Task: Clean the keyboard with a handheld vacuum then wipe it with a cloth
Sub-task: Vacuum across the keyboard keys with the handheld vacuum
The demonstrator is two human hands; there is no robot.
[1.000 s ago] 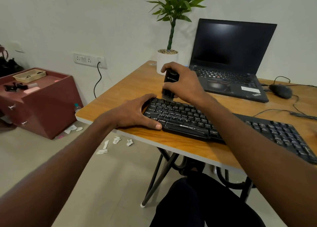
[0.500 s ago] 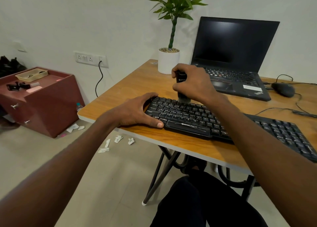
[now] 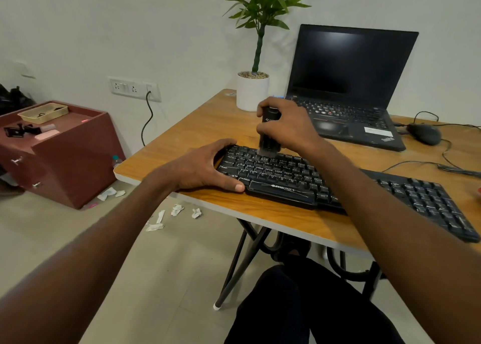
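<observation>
In the head view, the right hand (image 3: 285, 126) was wrapped around the barrel of the handheld vacuum (image 3: 269, 133), fingers curled about it and thumb on the near side, holding it close to upright with its brush end pressed down on the upper key rows of the keyboard (image 3: 283, 173). Directly below that grip lay the keyboard's left portion; its long axis ran off to the grip's right and toward the person, so most of the uncleaned length, by my reckoning, lay on the right hand's own side. The left hand (image 3: 205, 168) sat just left of and nearer than the grip, fingers hooked over the keyboard's left end and thumb flat along its front edge, bracing it. The right hand was plainly the one placed to travel. Beyond the grip stood the plant pot (image 3: 252, 91) and the laptop (image 3: 348, 88), near enough to limit a push away from the person; rightward along the keys looked open. The table edge (image 3: 260, 217) ran close under the keyboard's front. No cloth could be seen.
</observation>
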